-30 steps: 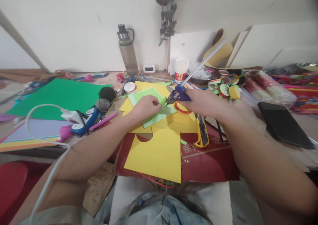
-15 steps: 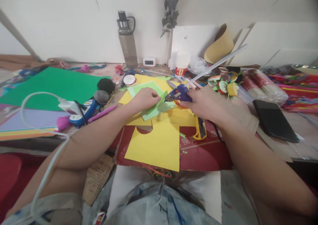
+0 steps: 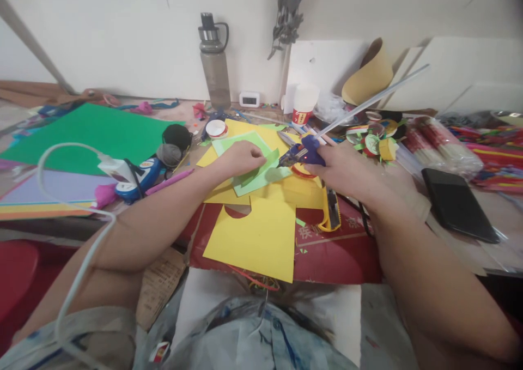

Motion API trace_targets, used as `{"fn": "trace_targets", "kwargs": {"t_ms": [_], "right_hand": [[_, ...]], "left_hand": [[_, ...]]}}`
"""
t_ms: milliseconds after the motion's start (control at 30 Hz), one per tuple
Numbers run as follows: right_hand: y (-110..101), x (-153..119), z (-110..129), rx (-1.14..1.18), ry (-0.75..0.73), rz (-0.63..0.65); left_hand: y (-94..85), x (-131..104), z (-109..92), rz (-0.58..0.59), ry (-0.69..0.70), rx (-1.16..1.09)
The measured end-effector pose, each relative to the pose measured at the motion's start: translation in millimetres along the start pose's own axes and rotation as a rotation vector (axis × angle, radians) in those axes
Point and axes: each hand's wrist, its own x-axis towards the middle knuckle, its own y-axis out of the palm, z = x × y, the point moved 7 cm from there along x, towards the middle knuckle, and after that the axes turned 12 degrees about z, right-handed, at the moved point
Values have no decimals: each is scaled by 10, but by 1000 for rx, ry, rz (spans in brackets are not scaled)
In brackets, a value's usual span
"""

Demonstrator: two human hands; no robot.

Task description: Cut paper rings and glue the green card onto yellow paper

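Glue gun sits over the yellow sheets, right hand fingers wrapped round its grip, clear glue stick sloping up and right out the back. Nozzle points left, right by the green strip — can't tell if they touch — and left hand fingers are pinched on that strip, above the light green sheet. Yellow cutter lies just below the gun, partly on the red board; phone well off to the right.
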Motion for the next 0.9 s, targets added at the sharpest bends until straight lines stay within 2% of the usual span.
{"fn": "trace_targets", "kwargs": {"t_ms": [233, 400, 700, 900], "right_hand": [[79, 81, 57, 10, -37, -48], [33, 34, -20, -39, -38, -48], [44, 77, -4, -23, -74, -73], [28, 80, -228, -69, -110, -85]], "left_hand": [[32, -18, -57, -8, 30, -21], [38, -40, -96, -21, 46, -29], [41, -72, -204, -37, 64, 98], [58, -78, -208, -33, 110, 78]]}}
